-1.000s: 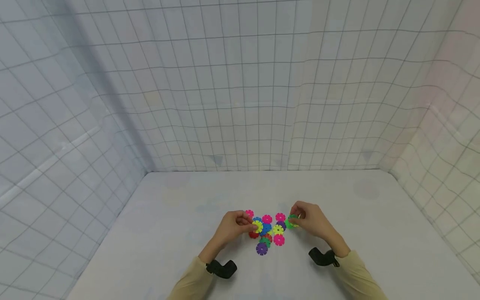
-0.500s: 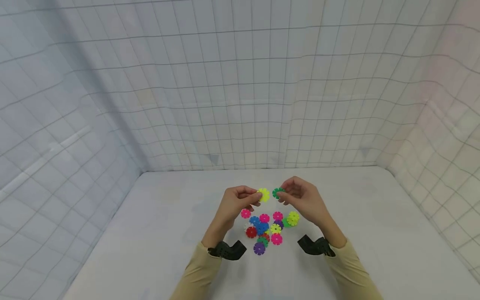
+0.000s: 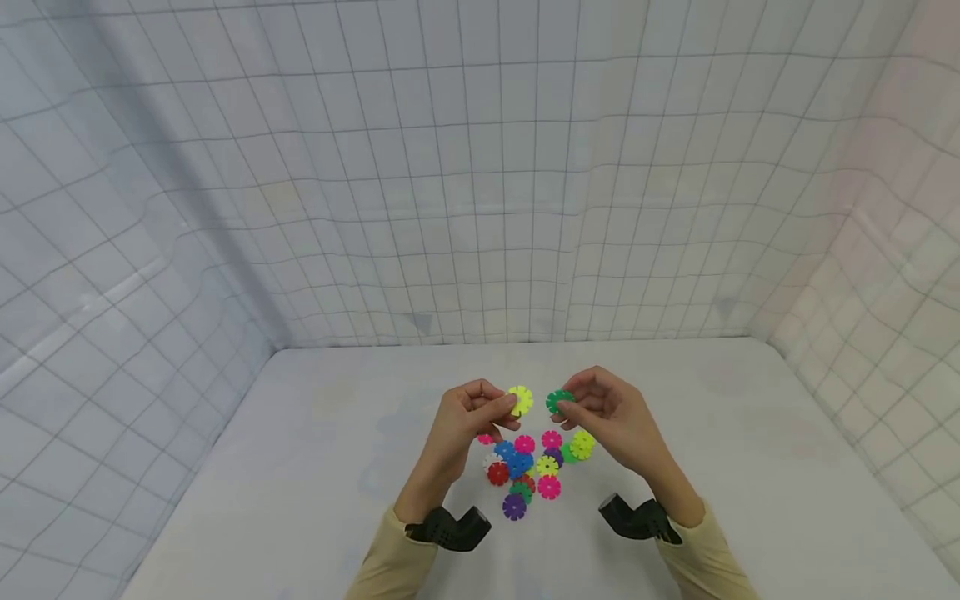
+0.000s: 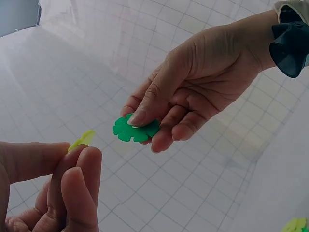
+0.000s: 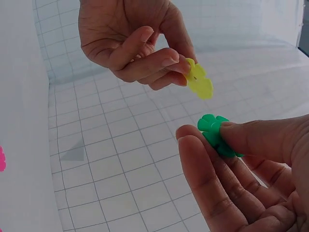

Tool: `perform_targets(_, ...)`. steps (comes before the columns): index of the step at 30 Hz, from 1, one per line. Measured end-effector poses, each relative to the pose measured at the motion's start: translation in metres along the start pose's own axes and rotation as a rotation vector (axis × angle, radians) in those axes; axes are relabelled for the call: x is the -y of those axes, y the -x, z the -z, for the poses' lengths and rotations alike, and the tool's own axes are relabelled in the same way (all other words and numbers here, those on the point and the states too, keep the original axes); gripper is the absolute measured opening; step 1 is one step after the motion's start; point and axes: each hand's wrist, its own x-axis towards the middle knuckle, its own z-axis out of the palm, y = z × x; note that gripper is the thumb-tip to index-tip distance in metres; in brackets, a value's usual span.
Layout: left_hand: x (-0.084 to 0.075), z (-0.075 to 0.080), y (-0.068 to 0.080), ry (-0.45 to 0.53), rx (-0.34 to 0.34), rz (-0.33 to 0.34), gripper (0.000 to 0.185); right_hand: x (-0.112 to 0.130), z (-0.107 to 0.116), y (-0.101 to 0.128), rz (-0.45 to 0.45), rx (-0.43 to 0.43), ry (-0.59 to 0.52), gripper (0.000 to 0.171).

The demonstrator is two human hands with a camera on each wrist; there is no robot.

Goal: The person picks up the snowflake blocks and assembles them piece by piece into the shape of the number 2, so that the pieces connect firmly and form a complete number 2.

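My left hand (image 3: 471,410) pinches a yellow notched disc (image 3: 521,400) between thumb and fingers, raised above the white table (image 3: 315,467). My right hand (image 3: 603,412) pinches a green notched disc (image 3: 558,402) a short gap to its right. In the left wrist view the green disc (image 4: 135,129) sits under the right thumb, and the yellow disc (image 4: 81,140) shows edge-on. The right wrist view has the yellow disc (image 5: 199,80) above the green disc (image 5: 217,134). The two discs are apart.
A heap of several coloured discs (image 3: 528,465) lies on the table below the hands: pink, blue, red, purple, yellow, green. White gridded walls (image 3: 480,183) enclose the table at the back and both sides. Black wrist mounts (image 3: 450,528) sit on both sleeves.
Both hands rose from the heap, each with a disc, and came close together. In the last half second they have barely shifted.
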Motion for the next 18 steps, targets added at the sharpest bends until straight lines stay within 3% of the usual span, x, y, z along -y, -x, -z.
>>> perform_targets(11, -0.007, -0.008, 0.01, 0.062, 0.039, -0.037, 0.016, 0.01, -0.006, 0.006, 0.111, -0.01, 0.03, 0.023)
perform_targets(18, -0.008, -0.007, 0.013, 0.071, 0.02, -0.026, 0.017, 0.01, -0.011, 0.007, 0.109, -0.027, 0.041, 0.025)
